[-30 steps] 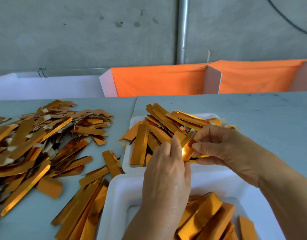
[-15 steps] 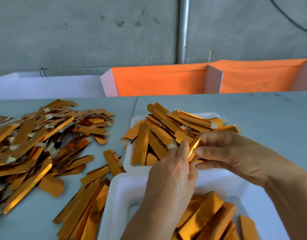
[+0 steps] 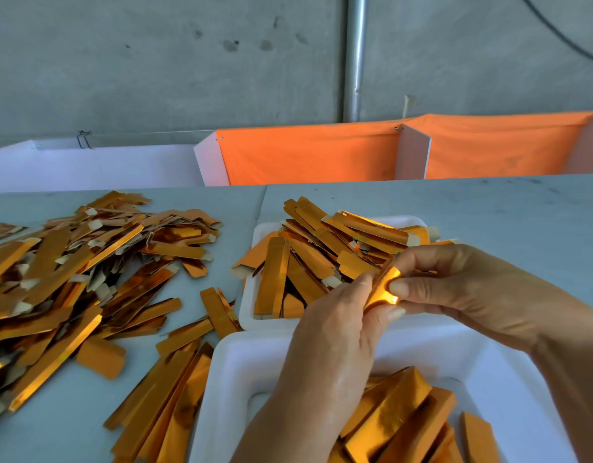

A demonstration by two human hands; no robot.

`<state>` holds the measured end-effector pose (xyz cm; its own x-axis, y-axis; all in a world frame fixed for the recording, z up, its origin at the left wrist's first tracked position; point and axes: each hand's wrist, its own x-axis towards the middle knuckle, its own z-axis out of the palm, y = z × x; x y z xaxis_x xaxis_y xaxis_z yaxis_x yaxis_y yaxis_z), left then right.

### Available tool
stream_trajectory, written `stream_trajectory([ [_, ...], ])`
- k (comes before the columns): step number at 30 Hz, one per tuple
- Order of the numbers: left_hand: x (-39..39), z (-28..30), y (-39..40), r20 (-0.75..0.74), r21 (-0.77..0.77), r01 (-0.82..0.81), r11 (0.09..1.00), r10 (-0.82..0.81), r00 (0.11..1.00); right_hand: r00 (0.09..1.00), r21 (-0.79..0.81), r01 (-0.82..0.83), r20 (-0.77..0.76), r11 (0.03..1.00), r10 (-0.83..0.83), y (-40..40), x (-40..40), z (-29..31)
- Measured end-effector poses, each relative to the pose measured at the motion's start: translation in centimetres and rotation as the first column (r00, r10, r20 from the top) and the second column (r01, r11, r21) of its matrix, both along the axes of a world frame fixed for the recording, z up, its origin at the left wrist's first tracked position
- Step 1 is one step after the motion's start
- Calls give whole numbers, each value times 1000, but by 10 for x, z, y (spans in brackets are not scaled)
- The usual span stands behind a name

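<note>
On the left of the desk (image 3: pixel 489 212) lies a loose heap of flat gold strips (image 3: pixel 71 272), well apart from the work. The left hand (image 3: pixel 335 332) rises from the bottom edge, its back to the camera. Its grip is narrow, with thumb and forefinger pinching the left edge of the gold strip (image 3: pixel 383 289).

That strip is held off the desk, above the near rim of the far white tray (image 3: pixel 251 305). Its long axis tilts from lower left up to upper right. It sits directly between the two grips, and both touch it.

The right hand (image 3: pixel 462 289) reaches in level from the right, fingers pointing left. Its grip is also narrow, with fingertips pressed on the strip's right face.

I judge that the next fold turns about that tilted axis. Below, the near white tray (image 3: pixel 241 379) holds folded gold pieces (image 3: pixel 398 412).
</note>
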<state>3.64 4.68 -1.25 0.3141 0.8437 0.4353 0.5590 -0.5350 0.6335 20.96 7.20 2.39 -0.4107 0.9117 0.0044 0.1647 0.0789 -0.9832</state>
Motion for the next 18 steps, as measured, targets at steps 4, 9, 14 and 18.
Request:
stream_trajectory([
  [4,-1,4,-1,-71,10,-30,1000,30,997,993,33,63,99,997,-66,0,0,2],
  [9,-2,3,3,-243,19,-60,998,63,968,966,85,117,224,990,-133,-2,-2,5],
  [14,-5,4,4,-320,-35,-25,999,12,947,967,115,169,175,979,-187,-3,-1,6],
  [18,-2,2,10,-439,-87,-81,993,34,898,972,96,191,121,977,-202,-2,-4,6],
])
